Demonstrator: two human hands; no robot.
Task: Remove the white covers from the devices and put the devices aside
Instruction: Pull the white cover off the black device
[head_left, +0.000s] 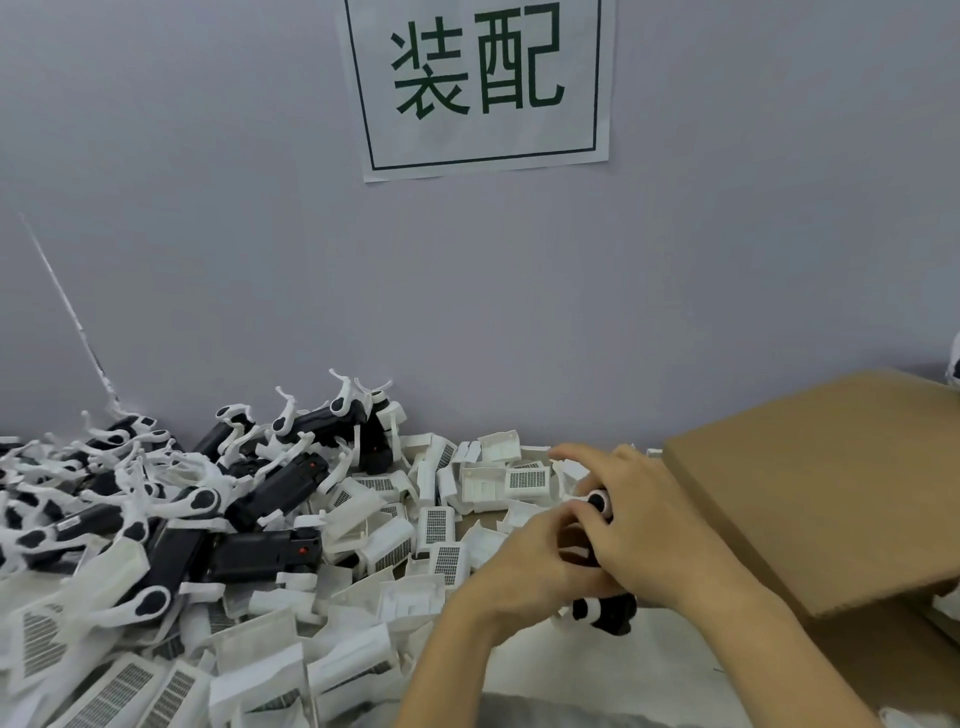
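Note:
A black device (608, 613) with white parts sits between my two hands, low and right of centre. My left hand (524, 561) grips its near side with curled fingers. My right hand (644, 514) wraps over its top end, where a round black and white piece (597, 501) shows between the fingers. Most of the device is hidden by my hands. A pile of bare black devices (260, 551) with white clips lies at the left. Loose white covers (436, 525) with grid labels spread across the middle and front.
A brown cardboard box flap (810, 483) stands at the right, close to my right wrist. A grey wall (519, 312) with a printed paper sign (478, 83) closes off the back. More white covers (156, 686) heap up at the front left.

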